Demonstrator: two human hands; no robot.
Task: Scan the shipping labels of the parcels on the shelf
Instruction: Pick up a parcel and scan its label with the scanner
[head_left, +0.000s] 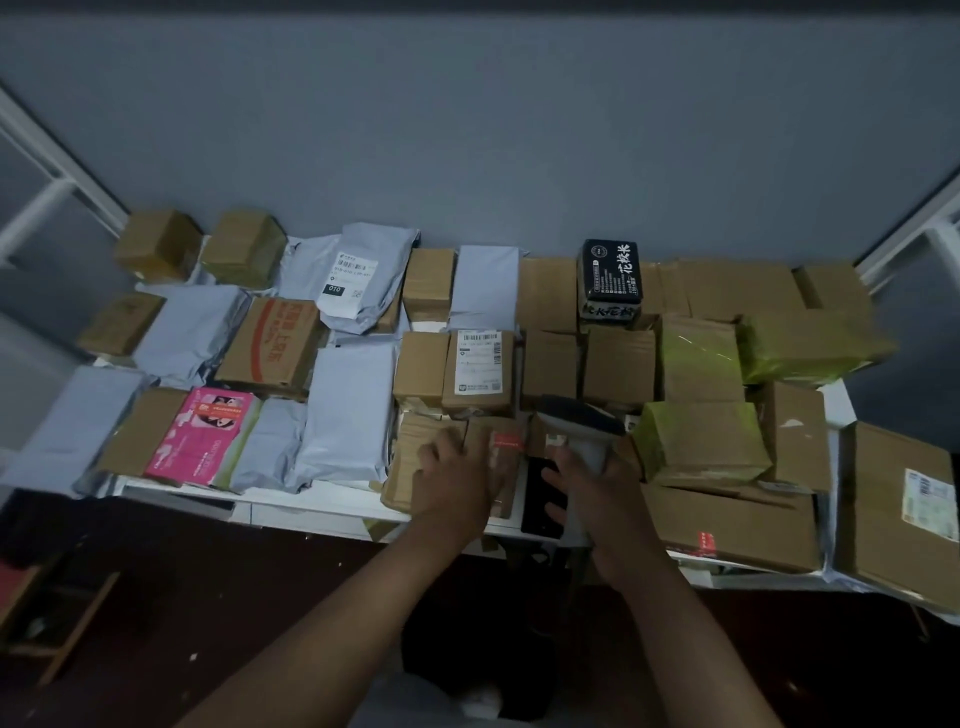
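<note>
Parcels cover the white shelf (311, 506) against the grey wall: brown cardboard boxes, grey poly mailers and a few boxes wrapped in yellow-green tape. A shipping label (479, 362) with barcodes faces up on a brown box (478, 374) in the middle row; its small print is too fine to read. A grey mailer (366, 275) in the back row carries a white label with a barcode and a black patch reading "010". A box (272, 343) left of centre bears large red Chinese printing that I cannot make out. A pink packet (205, 436) lies in the front row, its print too small to read. At the back stands a black pack (610, 275) with large white Chinese characters. A large box (904, 509) at the far right front also shows a white label near its edge.

The left hand (457, 478) lies on a brown box (441, 457) at the front edge of the shelf, fingers bent over its top and side beside a strip of red tape (506, 441); whether it grips or only presses I cannot tell. The right hand (597, 493) wraps its fingers round the pale handle of a barcode scanner (582, 426), whose dark head points away over the middle boxes. Both forearms reach up from the bottom of the view.
</note>
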